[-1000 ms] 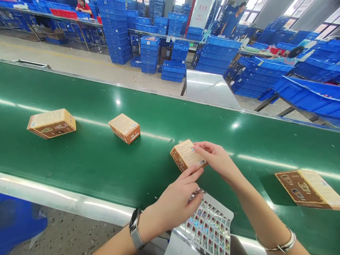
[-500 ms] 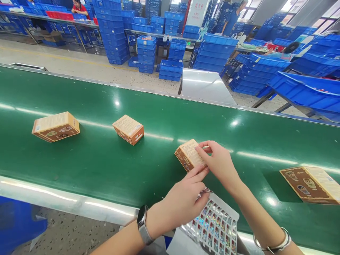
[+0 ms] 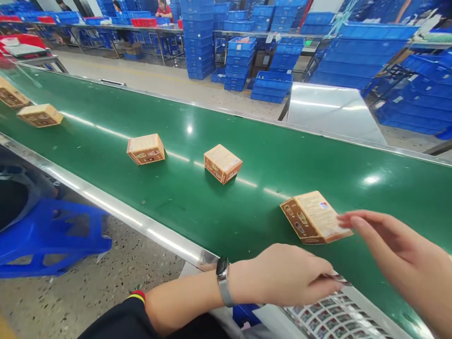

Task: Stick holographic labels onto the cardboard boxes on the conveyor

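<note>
A blue stool (image 3: 70, 240) stands at near left, stacked blue crates (image 3: 199, 42) on the far side, a metal table (image 3: 328, 110) far right.

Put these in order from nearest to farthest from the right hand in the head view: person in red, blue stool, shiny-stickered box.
1. Shiny-stickered box: by the fingertips of the right hand.
2. Blue stool: left, this side of the green belt.
3. Person in red: far back, beyond it.
</note>
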Motion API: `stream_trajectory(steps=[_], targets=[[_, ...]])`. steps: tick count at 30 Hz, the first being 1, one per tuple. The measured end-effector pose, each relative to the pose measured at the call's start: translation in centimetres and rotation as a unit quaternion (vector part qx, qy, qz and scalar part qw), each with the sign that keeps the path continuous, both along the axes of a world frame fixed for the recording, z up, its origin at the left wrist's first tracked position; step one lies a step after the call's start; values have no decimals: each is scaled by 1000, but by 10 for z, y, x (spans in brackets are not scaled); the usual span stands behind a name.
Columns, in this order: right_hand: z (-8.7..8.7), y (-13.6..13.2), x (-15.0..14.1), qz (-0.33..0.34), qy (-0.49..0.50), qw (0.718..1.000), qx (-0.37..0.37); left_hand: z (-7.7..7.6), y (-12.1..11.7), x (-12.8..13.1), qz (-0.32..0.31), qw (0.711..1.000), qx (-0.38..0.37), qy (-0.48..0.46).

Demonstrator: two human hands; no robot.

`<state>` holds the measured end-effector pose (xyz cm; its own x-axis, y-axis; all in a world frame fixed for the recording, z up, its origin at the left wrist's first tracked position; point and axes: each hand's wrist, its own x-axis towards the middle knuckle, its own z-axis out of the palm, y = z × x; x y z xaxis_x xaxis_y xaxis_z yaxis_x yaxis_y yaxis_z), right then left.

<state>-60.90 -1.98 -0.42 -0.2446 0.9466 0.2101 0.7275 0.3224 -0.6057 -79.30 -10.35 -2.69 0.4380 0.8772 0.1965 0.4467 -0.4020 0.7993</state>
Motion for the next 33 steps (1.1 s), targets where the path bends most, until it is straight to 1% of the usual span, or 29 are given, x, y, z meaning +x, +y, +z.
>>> stream_trajectory(steps=[2, 3, 4, 5, 7, 9, 12, 14, 15, 18, 20, 21, 22, 24, 26, 27, 28, 30, 32, 33], targets=[[13, -25, 8, 100, -19, 994, 30, 5, -9, -5, 44, 990, -108, -84], [18, -38, 8, 147, -20, 988, 37, 7, -14, -9, 56, 978, -154, -128], [21, -50, 7, 180, -18, 983, 43, 8, -18, -13, 66, 965, -192, -166], [23, -60, 4, 202, -17, 978, 49, 10, -21, -17, 68, 952, -226, -195], [22, -74, -4, 213, -22, 975, 63, 12, -26, -25, 62, 933, -275, -226], [19, -81, -10, 213, -43, 974, 72, 13, -30, -31, 51, 923, -300, -234], [13, -79, -12, 216, -75, 968, 102, 14, -34, -36, 38, 914, -321, -243], [8, -75, -12, 239, -98, 954, 152, 13, -35, -38, 27, 912, -328, -246], [6, -72, -13, 256, -107, 942, 188, 12, -36, -39, 28, 914, -325, -242], [0, -66, -22, 286, -128, 907, 283, 8, -35, -42, 56, 918, -310, -241], [0, -63, -31, 295, -120, 895, 312, 5, -32, -46, 81, 905, -323, -266], [1, -60, -36, 299, -102, 896, 312, 4, -31, -49, 94, 896, -333, -279], [3, -56, -41, 303, -80, 901, 299, 3, -29, -53, 109, 888, -341, -289], [9, -44, -50, 300, -26, 924, 233, 2, -26, -63, 140, 876, -347, -304], [15, -23, -59, 261, 38, 955, 136, 4, -21, -75, 167, 872, -338, -312], [16, -10, -65, 228, 75, 967, 85, 5, -18, -82, 181, 876, -329, -304], [16, 5, -71, 191, 109, 975, 31, 6, -15, -88, 195, 885, -312, -285], [12, 35, -86, 134, 162, 975, -71, 8, -7, -99, 214, 921, -240, -219], [4, 63, -103, 126, 187, 963, -150, 7, 3, -106, 202, 960, -132, -143], [-1, 75, -111, 133, 190, 956, -178, 5, 9, -107, 184, 973, -85, -111]])
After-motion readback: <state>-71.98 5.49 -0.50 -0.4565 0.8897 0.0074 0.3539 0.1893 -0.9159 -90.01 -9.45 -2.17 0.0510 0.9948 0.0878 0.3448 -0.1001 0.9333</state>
